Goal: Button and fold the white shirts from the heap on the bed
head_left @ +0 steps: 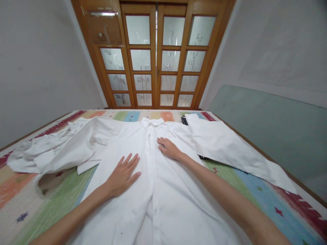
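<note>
A white button-front shirt (pixel 173 194) lies spread face up in front of me, its collar (pixel 152 121) at the far end. Flat on the left front panel rests my left hand (pixel 124 175), fingers spread. My right hand (pixel 167 148) lies on the other panel beside the button strip, higher up near the chest, its fingers stretched and slightly bent. Neither hand grips the cloth. The right sleeve (pixel 224 143) stretches out to the right; on the left, the other sleeve (pixel 94 132) is bunched and folded.
Under the shirt is a striped, colourful bed cover (pixel 270 197). More crumpled white cloth (pixel 33 154) lies at the left. A dark striped item (pixel 184 120) peeks out by the right sleeve. Beyond stand wooden doors with glass panes (pixel 156 58); a pale green panel (pixel 268 126) borders the right.
</note>
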A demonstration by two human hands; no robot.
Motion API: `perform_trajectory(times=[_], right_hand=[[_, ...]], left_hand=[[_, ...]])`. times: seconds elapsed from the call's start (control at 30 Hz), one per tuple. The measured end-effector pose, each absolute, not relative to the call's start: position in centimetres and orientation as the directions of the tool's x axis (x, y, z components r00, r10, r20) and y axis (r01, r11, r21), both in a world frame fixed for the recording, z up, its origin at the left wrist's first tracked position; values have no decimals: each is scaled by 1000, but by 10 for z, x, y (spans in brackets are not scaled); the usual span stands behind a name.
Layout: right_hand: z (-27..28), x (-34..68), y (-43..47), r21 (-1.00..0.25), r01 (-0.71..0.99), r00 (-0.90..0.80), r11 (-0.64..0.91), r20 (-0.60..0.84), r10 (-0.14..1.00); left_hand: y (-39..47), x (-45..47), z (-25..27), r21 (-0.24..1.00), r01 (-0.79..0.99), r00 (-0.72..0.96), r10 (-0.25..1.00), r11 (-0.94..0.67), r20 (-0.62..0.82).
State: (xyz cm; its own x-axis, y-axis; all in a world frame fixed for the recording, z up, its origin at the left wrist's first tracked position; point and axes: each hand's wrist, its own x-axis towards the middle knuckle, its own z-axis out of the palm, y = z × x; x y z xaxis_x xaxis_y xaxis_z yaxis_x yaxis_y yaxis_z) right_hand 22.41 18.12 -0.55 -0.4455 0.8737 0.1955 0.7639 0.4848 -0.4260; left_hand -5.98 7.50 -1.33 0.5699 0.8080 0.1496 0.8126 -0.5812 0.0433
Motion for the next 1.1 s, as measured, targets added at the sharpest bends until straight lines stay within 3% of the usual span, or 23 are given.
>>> perform_trajectory(times=[0.13, 0.27, 0.4, 0.57, 0.8, 0.9, 1.1], right_hand=[[-7, 237, 154, -386, 741, -529, 550, 168, 832], [-12, 251, 128, -273, 745, -577, 608, 192, 794], [-17, 264, 107, -180, 795, -549, 579, 195, 813], [-19, 268, 95, -142, 854, -474, 501, 186, 861], [-13, 264, 94, -161, 871, -440, 464, 163, 883], [-3, 257, 100, -210, 874, -413, 438, 155, 898], [10, 226, 130, -405, 755, -441, 515, 268, 857]], left_hand=[[21, -48, 8, 186, 736, 646, 758, -651, 93], [-18, -31, 25, 317, 744, 608, 793, -589, 47], [-39, -21, 29, 358, 727, 645, 761, -585, -67], [-54, -10, 33, 373, 643, 733, 678, -669, -48], [-55, 16, -11, 146, 510, 860, 506, -847, -68], [-51, 18, -31, 85, 416, 909, 417, -905, -12], [-47, 14, -51, 197, 302, 940, 326, -933, 98]])
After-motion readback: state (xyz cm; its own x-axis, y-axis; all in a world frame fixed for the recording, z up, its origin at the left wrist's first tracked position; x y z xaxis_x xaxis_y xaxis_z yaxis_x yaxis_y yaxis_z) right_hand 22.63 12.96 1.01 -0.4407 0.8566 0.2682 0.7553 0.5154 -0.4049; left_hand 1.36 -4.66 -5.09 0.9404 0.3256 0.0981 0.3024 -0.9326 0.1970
